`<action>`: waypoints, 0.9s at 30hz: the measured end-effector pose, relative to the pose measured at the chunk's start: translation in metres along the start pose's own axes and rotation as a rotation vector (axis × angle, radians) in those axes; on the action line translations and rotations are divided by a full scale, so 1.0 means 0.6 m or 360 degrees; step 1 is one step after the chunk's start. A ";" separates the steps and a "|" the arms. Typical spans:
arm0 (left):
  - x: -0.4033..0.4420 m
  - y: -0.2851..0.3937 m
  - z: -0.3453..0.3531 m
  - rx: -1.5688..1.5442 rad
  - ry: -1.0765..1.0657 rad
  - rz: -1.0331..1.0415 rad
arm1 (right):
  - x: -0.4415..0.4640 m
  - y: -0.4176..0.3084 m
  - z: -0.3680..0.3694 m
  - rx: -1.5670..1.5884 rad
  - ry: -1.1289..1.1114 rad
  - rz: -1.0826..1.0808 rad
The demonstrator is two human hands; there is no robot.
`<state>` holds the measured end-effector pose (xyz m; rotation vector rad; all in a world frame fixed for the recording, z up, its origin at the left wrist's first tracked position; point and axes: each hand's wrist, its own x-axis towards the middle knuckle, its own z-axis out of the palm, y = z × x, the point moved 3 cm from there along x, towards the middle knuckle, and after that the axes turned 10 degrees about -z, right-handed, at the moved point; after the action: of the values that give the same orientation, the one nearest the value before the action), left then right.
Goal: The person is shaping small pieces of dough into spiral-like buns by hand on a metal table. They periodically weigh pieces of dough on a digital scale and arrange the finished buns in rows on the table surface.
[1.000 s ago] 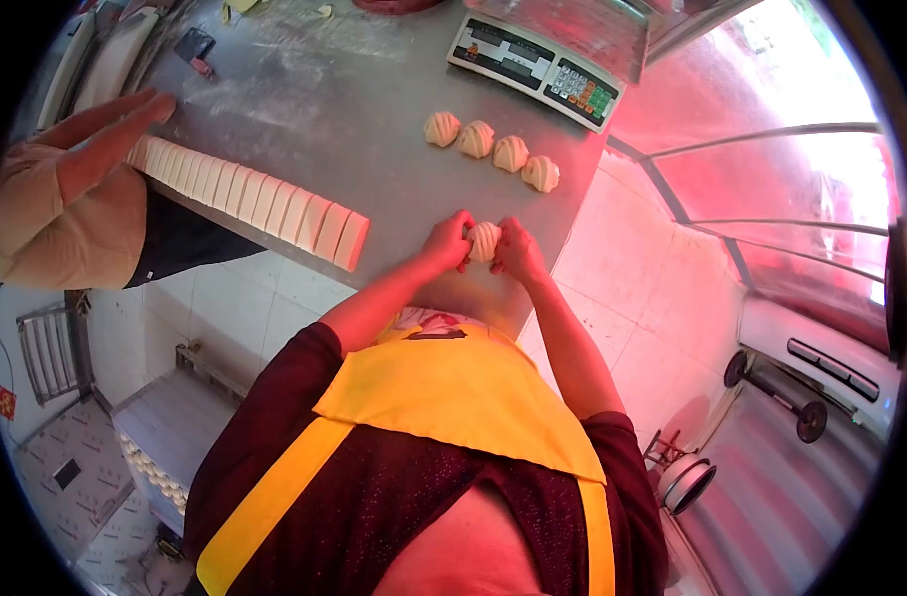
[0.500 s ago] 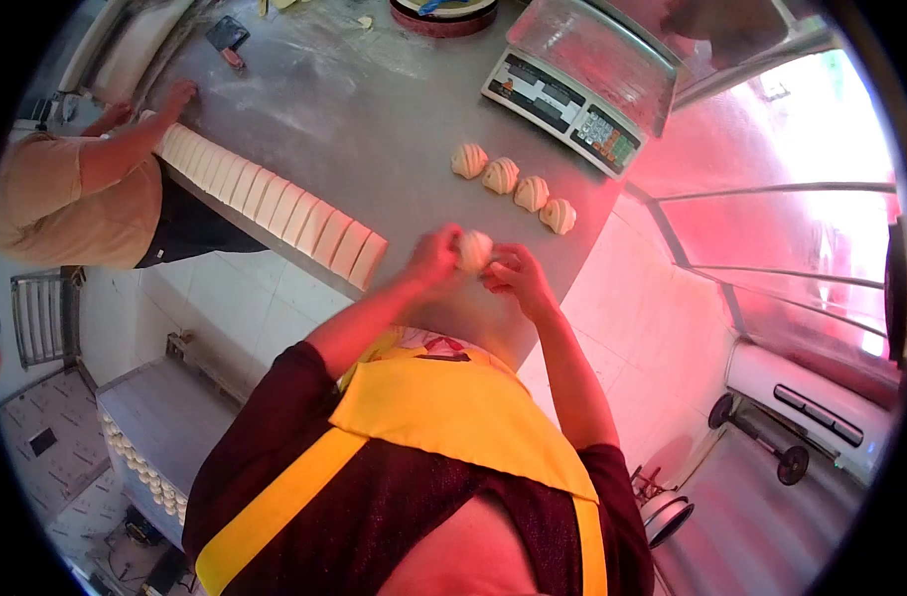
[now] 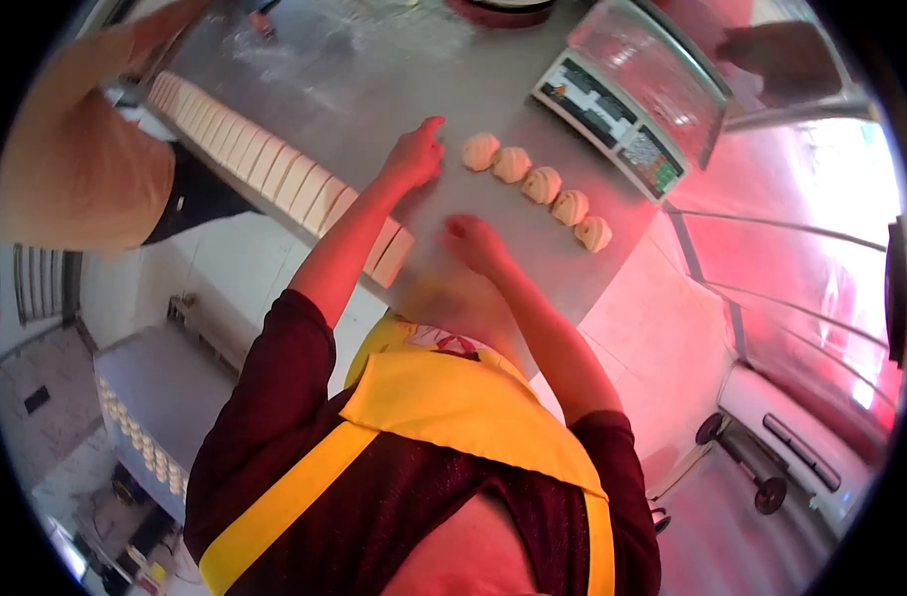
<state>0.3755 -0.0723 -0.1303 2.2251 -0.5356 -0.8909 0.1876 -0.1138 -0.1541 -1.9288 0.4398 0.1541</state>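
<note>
Left grip half-curled, right grip curled; cannot tell either's contents; five dough rolls right of left grip.

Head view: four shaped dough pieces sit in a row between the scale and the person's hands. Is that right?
The count is wrong: the head view shows five shaped dough pieces sitting in a row between the scale and the person's left hand and right hand.

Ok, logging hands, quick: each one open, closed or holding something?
Left hand: open, nothing seen in it, beside the buns.
Right hand: nothing seen in it; open or closed, can't tell.
</note>
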 end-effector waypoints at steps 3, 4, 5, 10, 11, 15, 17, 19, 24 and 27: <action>-0.061 -0.034 -0.054 -0.0392 -0.0006 -0.0042 | 0.062 -0.030 0.080 -0.0511 0.0126 -0.0510; -0.067 -0.059 -0.061 -0.0410 -0.0024 0.0043 | 0.066 -0.039 0.101 -0.0647 0.0096 -0.0565; -0.071 -0.090 -0.062 -0.0424 -0.0049 0.0136 | 0.067 -0.047 0.121 -0.0784 0.0077 -0.0617; -0.144 -0.123 -0.023 -0.0500 -0.0696 -0.0030 | 0.016 -0.062 0.093 0.0316 -0.0169 -0.0268; -0.160 -0.125 -0.015 -0.0552 -0.0864 -0.0141 | -0.018 -0.111 0.043 0.0521 -0.0171 -0.0198; -0.214 -0.100 0.040 -0.1559 -0.1235 -0.0392 | -0.097 -0.075 -0.047 0.0985 0.0263 -0.0065; -0.221 -0.091 0.081 -0.2064 -0.1411 -0.0543 | -0.134 -0.061 -0.075 0.0901 0.0351 -0.0046; -0.226 -0.088 0.134 -0.2415 -0.1314 -0.0673 | -0.163 -0.044 -0.093 0.0838 0.0462 -0.0020; -0.265 -0.010 0.182 -0.1558 -0.1019 -0.0110 | -0.222 0.027 -0.094 0.0896 0.0802 0.0202; -0.274 0.034 0.189 -0.0507 -0.0519 0.0390 | -0.252 0.038 -0.100 0.0982 0.0961 0.0272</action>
<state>0.1790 -0.0400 -0.1037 1.6974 -0.7417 -1.1272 0.0339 -0.1415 -0.1035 -1.2951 0.9312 -0.4253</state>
